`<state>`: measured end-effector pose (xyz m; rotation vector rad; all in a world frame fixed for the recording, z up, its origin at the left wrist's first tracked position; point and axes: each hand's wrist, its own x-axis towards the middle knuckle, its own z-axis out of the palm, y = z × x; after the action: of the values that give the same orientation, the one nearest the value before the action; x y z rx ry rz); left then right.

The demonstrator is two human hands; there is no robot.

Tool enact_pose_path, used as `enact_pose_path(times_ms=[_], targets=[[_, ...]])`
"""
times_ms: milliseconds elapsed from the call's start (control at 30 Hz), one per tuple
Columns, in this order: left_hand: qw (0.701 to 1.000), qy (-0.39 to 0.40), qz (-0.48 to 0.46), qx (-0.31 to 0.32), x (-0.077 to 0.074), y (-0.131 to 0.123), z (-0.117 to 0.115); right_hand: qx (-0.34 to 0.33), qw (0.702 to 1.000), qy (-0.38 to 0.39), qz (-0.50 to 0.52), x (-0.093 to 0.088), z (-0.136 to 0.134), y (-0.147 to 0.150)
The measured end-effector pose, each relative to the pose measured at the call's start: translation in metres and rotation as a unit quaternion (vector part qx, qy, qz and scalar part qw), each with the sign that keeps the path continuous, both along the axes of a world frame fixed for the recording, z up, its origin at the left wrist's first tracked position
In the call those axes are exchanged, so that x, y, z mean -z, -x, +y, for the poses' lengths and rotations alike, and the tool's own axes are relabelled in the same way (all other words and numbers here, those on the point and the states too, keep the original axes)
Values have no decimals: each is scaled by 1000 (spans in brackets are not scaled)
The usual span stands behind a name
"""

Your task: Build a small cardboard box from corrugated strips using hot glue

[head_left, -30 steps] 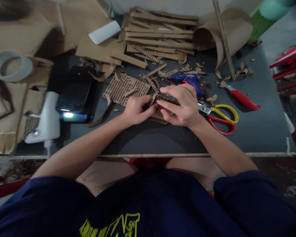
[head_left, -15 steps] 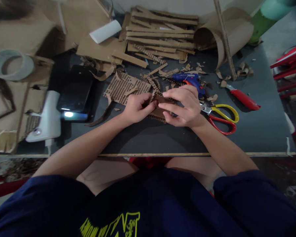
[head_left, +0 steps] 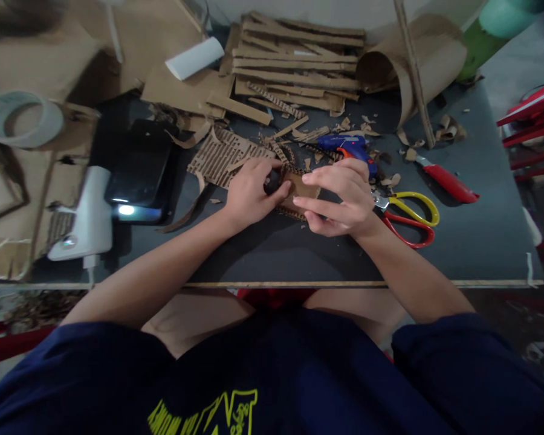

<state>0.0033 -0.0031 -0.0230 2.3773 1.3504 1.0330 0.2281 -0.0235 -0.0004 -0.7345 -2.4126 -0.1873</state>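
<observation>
Both hands meet over a small brown cardboard piece (head_left: 300,188) with corrugated edges, on the dark table (head_left: 462,241). My left hand (head_left: 250,194) curls round its left end, thumb on top. My right hand (head_left: 341,196) pinches its right side with fingers stretched along it. A larger corrugated cardboard sheet (head_left: 222,157) lies just behind my left hand. A blue glue gun (head_left: 344,146) rests just beyond my right hand.
Yellow and red scissors (head_left: 408,219) and a red-handled knife (head_left: 444,180) lie to the right. A stack of cardboard strips (head_left: 294,60) and a rolled cardboard sheet (head_left: 417,54) sit at the back. A phone (head_left: 138,169), a white device (head_left: 88,217) and a tape roll (head_left: 20,118) are left.
Both hands have turned the small cardboard piece so its flat brown face shows more, and the left hand has shifted slightly up and back.
</observation>
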Motion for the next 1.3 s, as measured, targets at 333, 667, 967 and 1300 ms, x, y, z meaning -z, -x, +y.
enact_pose_path(times_ms=[333, 667, 967, 1300], targets=[[980, 21, -171, 98, -14, 7, 2, 1, 1000, 21, -19, 3, 1, -1], [939, 98, -167, 283, -22, 14, 14, -101, 972, -159, 137, -10, 4, 9], [929, 126, -181, 299, -14, 11, 15, -89, 975, -157, 131, -12, 3, 11], [935, 122, -180, 279, -16, 12, 15, -93, 975, -154, 127, -11, 3, 10]])
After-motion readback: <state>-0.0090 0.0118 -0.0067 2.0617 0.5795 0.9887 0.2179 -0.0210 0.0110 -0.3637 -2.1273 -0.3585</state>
